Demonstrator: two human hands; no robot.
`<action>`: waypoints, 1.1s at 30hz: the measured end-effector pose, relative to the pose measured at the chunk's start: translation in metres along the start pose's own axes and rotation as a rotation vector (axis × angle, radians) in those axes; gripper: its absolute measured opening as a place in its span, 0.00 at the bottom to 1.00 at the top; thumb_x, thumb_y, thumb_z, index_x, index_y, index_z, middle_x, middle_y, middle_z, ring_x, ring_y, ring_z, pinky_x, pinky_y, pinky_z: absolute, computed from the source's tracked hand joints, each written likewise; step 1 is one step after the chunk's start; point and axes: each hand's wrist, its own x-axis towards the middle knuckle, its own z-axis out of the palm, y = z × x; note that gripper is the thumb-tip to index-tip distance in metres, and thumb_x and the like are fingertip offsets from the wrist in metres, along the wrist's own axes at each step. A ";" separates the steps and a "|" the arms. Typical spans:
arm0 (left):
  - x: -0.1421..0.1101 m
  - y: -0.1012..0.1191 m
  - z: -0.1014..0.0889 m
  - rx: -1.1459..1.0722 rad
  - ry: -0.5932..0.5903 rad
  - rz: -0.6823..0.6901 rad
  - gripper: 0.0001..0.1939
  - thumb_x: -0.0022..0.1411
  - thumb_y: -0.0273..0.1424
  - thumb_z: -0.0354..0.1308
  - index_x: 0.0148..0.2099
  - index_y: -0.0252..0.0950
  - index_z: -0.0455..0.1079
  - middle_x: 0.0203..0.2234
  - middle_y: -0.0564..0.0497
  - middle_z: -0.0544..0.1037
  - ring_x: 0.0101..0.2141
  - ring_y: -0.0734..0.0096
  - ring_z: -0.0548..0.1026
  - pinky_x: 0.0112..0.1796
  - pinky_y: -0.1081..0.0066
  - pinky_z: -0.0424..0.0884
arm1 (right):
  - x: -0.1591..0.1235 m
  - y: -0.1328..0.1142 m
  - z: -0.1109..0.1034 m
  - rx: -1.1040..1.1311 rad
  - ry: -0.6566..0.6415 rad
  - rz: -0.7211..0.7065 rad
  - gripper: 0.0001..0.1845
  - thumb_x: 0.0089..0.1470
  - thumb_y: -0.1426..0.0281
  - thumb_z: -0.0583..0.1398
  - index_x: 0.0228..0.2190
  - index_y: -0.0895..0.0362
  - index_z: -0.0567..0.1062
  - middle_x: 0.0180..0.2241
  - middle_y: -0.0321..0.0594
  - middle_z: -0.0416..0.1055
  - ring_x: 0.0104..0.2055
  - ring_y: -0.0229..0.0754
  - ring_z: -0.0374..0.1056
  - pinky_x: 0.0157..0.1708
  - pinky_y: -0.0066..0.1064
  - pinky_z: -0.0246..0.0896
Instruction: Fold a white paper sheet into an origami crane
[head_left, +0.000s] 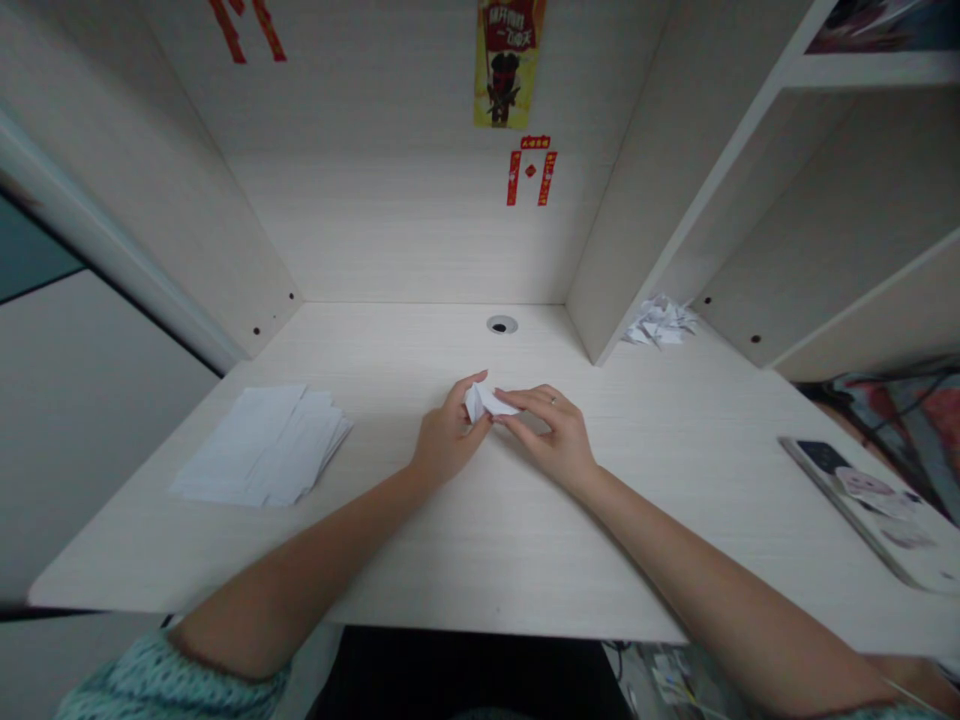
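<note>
So rn we've got the folded paper (pixel 491 402) pinched btwn both hands, out over the middle of the tabletop (pixel 480 570), somewhere btwn the near edge and the back edge, pretty much straight our side of the cable hole (pixel 502 325). Can't tell if it's touching the surface or held just above it, tbh. Long axis looks to run L to R, roughly in line w/ the back edge, w/ the right end dipping a bit toward the near edge, afaict. The L end is the chunkier bit, standing up a little, and our left hand (pixel 448 438) has it, thumb on the near side and a finger round the far side. Our right hand (pixel 556 432) comes in from the other end, finger on top and thumb below, pinching the slimmer flap. So neither hand is really nearer: the paper sits right btwn the two sets of fingertips, which are almost touching each other. Fine creases are too small to make out, fwiw. Otherwise: the stack of sheets (pixel 259 445) lies flat over toward the tabletop's left edge, so our L arm is closer to that; the heap of folded papers (pixel 660 322) is by the back edge on the right, past the divider (pixel 637 190); and the phone (pixel 862 500) lies well off to our right.
</note>
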 end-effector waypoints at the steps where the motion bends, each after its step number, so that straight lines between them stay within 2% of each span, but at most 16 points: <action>1: 0.000 0.000 0.000 0.014 0.003 0.005 0.27 0.58 0.35 0.55 0.60 0.45 0.57 0.33 0.54 0.78 0.33 0.70 0.76 0.32 0.74 0.70 | 0.000 0.001 0.001 0.000 0.004 -0.002 0.16 0.53 0.68 0.61 0.45 0.48 0.74 0.39 0.38 0.76 0.39 0.43 0.70 0.41 0.39 0.66; 9: -0.002 0.005 0.000 0.070 0.007 0.029 0.26 0.58 0.37 0.55 0.59 0.44 0.59 0.28 0.55 0.76 0.30 0.71 0.75 0.32 0.75 0.69 | -0.001 0.004 0.001 -0.024 0.045 0.007 0.13 0.53 0.68 0.61 0.42 0.48 0.76 0.36 0.38 0.77 0.37 0.44 0.70 0.39 0.39 0.67; 15: -0.003 0.005 -0.002 0.040 -0.018 0.058 0.24 0.59 0.34 0.53 0.59 0.44 0.59 0.36 0.54 0.77 0.32 0.71 0.75 0.34 0.75 0.69 | -0.002 0.004 0.001 -0.038 0.063 -0.005 0.12 0.53 0.69 0.61 0.40 0.48 0.77 0.34 0.37 0.77 0.34 0.43 0.70 0.36 0.39 0.67; 20: -0.004 0.007 -0.002 -0.025 -0.037 0.041 0.23 0.60 0.36 0.52 0.58 0.44 0.60 0.39 0.54 0.76 0.36 0.70 0.75 0.35 0.75 0.68 | -0.002 0.002 0.001 -0.025 0.086 -0.029 0.12 0.52 0.69 0.62 0.40 0.47 0.77 0.34 0.37 0.77 0.34 0.43 0.71 0.36 0.38 0.67; 27: -0.004 0.009 -0.003 -0.042 -0.014 -0.009 0.24 0.63 0.39 0.47 0.60 0.41 0.56 0.29 0.54 0.76 0.27 0.71 0.72 0.31 0.74 0.65 | -0.002 0.001 0.001 -0.021 0.088 -0.032 0.15 0.52 0.70 0.62 0.43 0.47 0.76 0.33 0.37 0.77 0.33 0.42 0.70 0.35 0.37 0.66; 33: -0.004 0.008 -0.003 -0.065 -0.016 -0.013 0.24 0.65 0.39 0.44 0.62 0.41 0.54 0.31 0.53 0.77 0.32 0.69 0.73 0.37 0.71 0.65 | -0.001 0.002 0.001 -0.003 0.061 -0.062 0.15 0.53 0.71 0.61 0.44 0.48 0.76 0.37 0.38 0.77 0.35 0.41 0.71 0.38 0.37 0.66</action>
